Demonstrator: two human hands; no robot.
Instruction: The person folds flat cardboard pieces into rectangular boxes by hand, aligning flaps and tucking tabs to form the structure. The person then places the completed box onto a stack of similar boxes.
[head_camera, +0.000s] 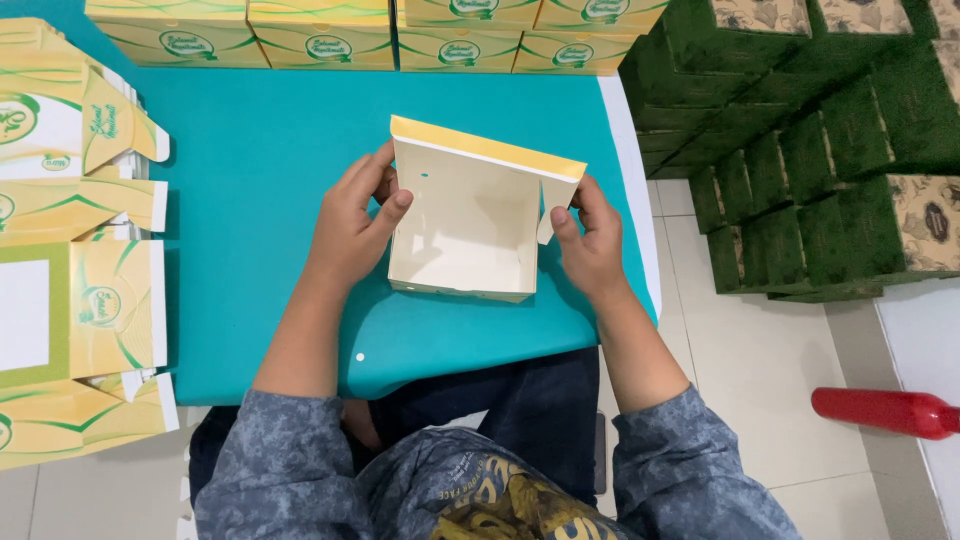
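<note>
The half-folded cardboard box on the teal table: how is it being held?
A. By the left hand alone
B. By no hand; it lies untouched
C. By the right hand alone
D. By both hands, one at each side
D: the left hand grips the left wall of the open cardboard box, and the right hand pinches its right side flap.

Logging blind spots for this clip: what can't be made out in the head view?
- Left hand: fingertips hidden behind the half-folded box wall.
- Box's outer faces: turned away; only its pale inside shows.
- Flat box blanks: cut off by the left edge.
- Red bottle: its end cut off by the right edge.
- Right hand: thumb presses a side flap.
</note>
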